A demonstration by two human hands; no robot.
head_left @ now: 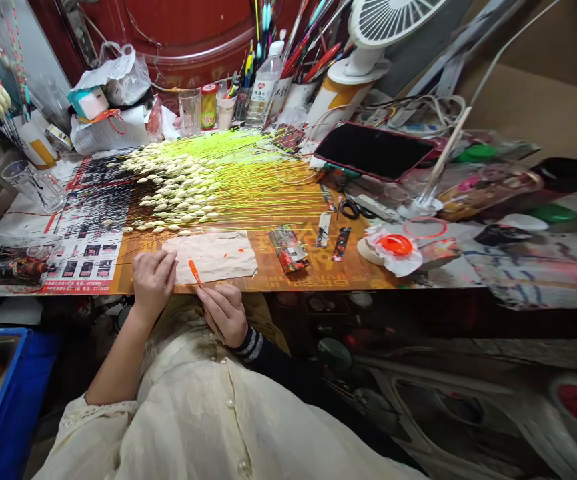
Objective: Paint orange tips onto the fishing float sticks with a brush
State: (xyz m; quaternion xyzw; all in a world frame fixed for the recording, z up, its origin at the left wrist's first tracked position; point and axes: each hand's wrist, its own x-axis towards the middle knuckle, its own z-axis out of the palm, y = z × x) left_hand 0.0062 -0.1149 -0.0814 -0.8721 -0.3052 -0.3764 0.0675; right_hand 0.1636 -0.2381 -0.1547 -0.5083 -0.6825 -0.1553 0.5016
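Observation:
My right hand (pixel 225 313) is at the table's front edge, its fingers pinched on a slim orange stick (pixel 195 271) that points up and away over a pale cloth (pixel 218 257). What kind of tool the stick is I cannot tell. My left hand (pixel 153 283) rests at the cloth's left edge with fingertips pressed together; anything between them is too thin to make out. Small orange marks dot the cloth. Just beyond it lies a wide pile of fishing floats (pixel 183 183) with cream bodies, dark stems on the left and yellow-green tips on the right.
Right of the cloth lie a paint-stained packet (pixel 289 250), black scissors (pixel 351 208) and an orange-coated lid (pixel 393 245). A phone (pixel 374 151) leans behind them. A bottle (pixel 267 87), jars and a white fan (pixel 393 23) line the back. A glass mug (pixel 35 185) stands left.

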